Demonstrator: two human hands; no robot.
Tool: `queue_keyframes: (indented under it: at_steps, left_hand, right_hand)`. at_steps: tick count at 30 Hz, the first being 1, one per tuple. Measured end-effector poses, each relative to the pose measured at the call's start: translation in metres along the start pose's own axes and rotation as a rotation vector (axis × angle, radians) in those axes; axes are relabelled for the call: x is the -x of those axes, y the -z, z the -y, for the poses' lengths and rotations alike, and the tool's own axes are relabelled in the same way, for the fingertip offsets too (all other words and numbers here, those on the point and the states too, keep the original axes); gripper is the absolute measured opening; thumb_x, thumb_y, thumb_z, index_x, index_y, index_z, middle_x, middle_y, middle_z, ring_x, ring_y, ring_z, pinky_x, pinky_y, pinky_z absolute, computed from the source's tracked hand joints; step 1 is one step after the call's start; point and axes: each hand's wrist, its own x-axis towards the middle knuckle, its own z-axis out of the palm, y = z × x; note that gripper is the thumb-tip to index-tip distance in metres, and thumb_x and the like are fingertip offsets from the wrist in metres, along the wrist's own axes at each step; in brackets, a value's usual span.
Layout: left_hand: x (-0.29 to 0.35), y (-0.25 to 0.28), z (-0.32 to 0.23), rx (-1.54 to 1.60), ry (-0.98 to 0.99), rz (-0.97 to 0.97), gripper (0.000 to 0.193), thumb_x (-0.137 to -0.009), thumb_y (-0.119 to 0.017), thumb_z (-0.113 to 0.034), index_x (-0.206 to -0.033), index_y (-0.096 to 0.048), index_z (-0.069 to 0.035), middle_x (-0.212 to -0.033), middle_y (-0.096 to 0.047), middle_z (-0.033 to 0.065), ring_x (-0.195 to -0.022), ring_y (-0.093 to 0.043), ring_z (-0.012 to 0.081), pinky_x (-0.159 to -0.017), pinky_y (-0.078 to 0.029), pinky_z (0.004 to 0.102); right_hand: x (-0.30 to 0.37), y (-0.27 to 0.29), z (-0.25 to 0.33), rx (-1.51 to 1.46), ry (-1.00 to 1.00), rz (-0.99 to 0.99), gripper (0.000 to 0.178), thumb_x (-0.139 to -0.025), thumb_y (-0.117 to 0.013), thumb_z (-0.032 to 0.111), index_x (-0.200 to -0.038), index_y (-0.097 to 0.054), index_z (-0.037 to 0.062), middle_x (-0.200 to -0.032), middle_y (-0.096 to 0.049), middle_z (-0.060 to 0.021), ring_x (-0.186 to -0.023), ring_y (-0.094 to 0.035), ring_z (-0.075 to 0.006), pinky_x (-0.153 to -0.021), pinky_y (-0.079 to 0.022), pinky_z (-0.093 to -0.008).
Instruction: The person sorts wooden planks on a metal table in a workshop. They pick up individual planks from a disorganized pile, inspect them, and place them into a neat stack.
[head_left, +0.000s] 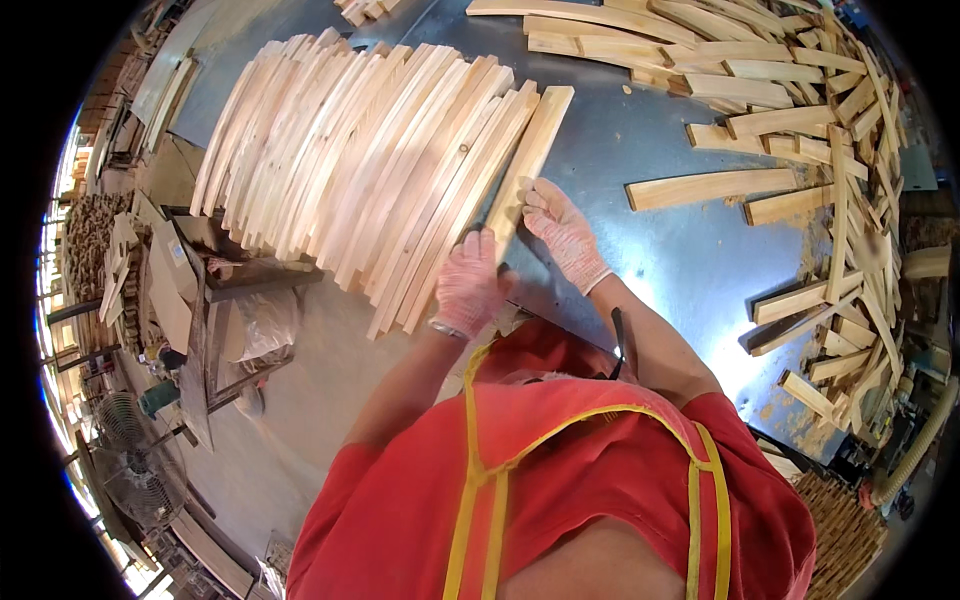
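A pale wooden slat point(537, 140) lies slantwise at the right end of a row of similar slats, a narrow gap between it and them. My left hand point(468, 285), in a pinkish knit glove, grips its near end, fingers curled over the top. Farther along, my right hand point(562, 228), gloved alike, pinches the slat's right edge between thumb and fingers. The row of wooden slats point(350, 150) lies side by side on the grey metal table point(600, 130), several near ends jutting past the table's front edge.
A loose heap of wooden pieces point(850, 190) covers the table's right side, with sawdust point(800, 235) around it. At the left stand a wooden frame stand point(205, 330) and a floor fan point(135, 460). More stacked wood point(95, 240) is beyond them.
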Motion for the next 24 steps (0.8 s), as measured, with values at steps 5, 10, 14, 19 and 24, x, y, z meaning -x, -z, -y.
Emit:
queue_keyframes:
  at_steps: [5, 10, 14, 19, 24]
  left_hand:
    - [-0.024, -0.011, -0.007, 0.038, 0.119, 0.098, 0.081, -0.085, -0.078, -0.032, -0.153, -0.045, -0.004, -0.127, -0.062, 0.0195, -0.114, -0.067, 0.0367, -0.097, -0.056, 0.049]
    - [-0.034, 0.011, 0.004, 1.261, 0.115, 0.178, 0.069, -0.09, -0.062, -0.012, -0.157, -0.048, -0.003, -0.115, -0.07, 0.0103, -0.103, -0.068, 0.0227, -0.085, -0.057, 0.0379]
    - [-0.014, 0.031, 0.076, 1.085, 0.408, 0.247, 0.052, -0.094, -0.056, -0.011, -0.144, -0.061, -0.003, -0.098, -0.068, 0.0058, -0.086, -0.064, 0.0162, -0.072, -0.054, 0.0327]
    - [-0.03, 0.049, 0.098, 0.157, 0.208, -0.134, 0.049, -0.101, -0.055, -0.017, -0.146, -0.058, 0.001, -0.117, -0.073, 0.0199, -0.106, -0.072, 0.0345, -0.089, -0.058, 0.0471]
    - [-0.078, 0.026, 0.019, -0.073, -0.215, -0.419, 0.06, -0.091, -0.074, -0.014, -0.147, -0.059, 0.002, -0.148, -0.065, 0.02, -0.137, -0.062, 0.0363, -0.117, -0.046, 0.0464]
  right_hand:
    - [0.016, 0.046, 0.003, 0.277, -0.058, -0.153, 0.069, -0.099, -0.07, 0.007, -0.161, -0.043, -0.0016, -0.155, -0.058, -0.0208, -0.147, -0.053, -0.0275, -0.12, -0.044, -0.0356]
    - [0.069, 0.125, 0.038, 0.484, -0.068, -0.309, 0.065, -0.1, -0.07, 0.012, -0.159, -0.047, 0.0013, -0.152, -0.062, -0.0196, -0.142, -0.059, -0.0276, -0.118, -0.045, -0.0356]
    - [0.134, 0.225, 0.088, 0.964, 0.17, -0.899, 0.067, -0.092, -0.074, 0.039, -0.151, -0.06, 0.0104, -0.149, -0.065, -0.0169, -0.138, -0.061, -0.0341, -0.117, -0.046, -0.0437]
    - [0.219, 0.351, 0.13, 1.104, 0.078, -1.525, 0.073, -0.087, -0.076, 0.037, -0.146, -0.06, -0.0009, -0.147, -0.061, -0.0253, -0.135, -0.059, -0.0426, -0.116, -0.046, -0.0466]
    - [0.22, 0.383, 0.136, 1.057, -0.466, -1.564, 0.067, -0.084, -0.078, 0.035, -0.137, -0.058, -0.0002, -0.135, -0.067, -0.0281, -0.128, -0.063, -0.0442, -0.111, -0.05, -0.05]
